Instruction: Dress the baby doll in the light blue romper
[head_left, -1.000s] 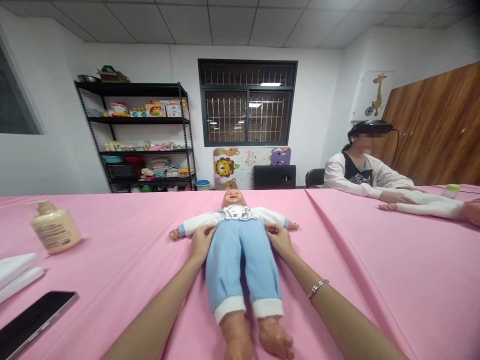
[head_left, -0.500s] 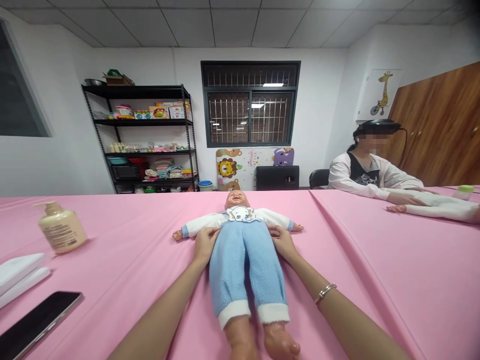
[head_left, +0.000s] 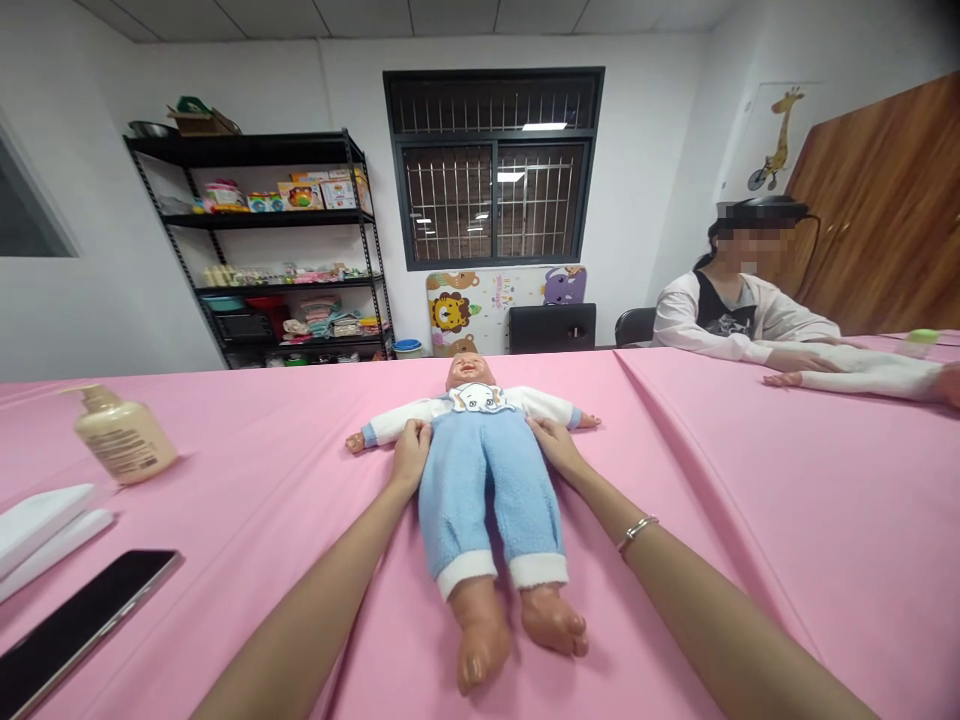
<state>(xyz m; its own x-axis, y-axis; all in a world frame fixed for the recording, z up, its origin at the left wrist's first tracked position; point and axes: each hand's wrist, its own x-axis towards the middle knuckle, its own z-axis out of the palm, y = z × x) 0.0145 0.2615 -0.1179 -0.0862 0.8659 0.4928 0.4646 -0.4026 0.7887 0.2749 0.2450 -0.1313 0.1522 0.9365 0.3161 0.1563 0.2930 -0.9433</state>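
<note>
A baby doll lies on its back with its head away from me, arms spread and bare feet toward me. It wears a fluffy light-blue and white outfit with an elephant face on the chest. At the doll's waist on the left side, my left hand is closed on the edge of the outfit. My right hand, with a silver bangle on its wrist, grips the opposite side in the same way. Some fingertips of both hands are hidden against the cloth.
A pink cloth covers the table. On the left are a beige pump bottle, folded white cloths and a phone. A co-worker sits at the right with another doll. Black shelves stand behind.
My view has tipped down a little, so the scene sits higher and the doll's feet show fully. Both hands stay at the doll's sides.
</note>
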